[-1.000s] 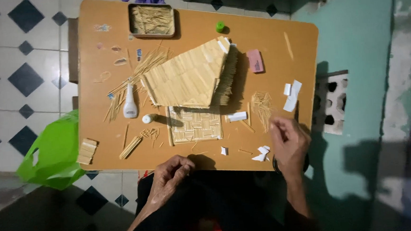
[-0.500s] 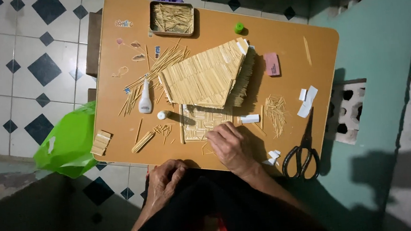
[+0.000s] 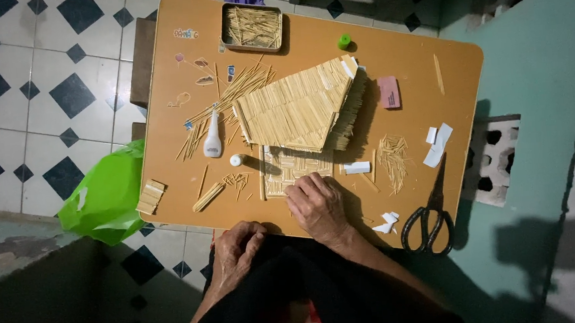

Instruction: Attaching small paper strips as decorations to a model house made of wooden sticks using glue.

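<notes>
Head view: one stick house point(image 3: 301, 111), one scissors point(image 3: 427, 219), two hands.

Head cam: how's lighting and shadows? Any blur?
Head view: orange table is brightly and evenly lit; the matchstick house model and black scissors cast hard shadows to their right. The bottom foreground is dark. Right hand and left hand look sharp, without obvious blur.

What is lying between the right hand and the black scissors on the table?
Only small white paper scraps lie between the right hand and the scissors. They are flat on the table, and nothing tall stands there.
</notes>
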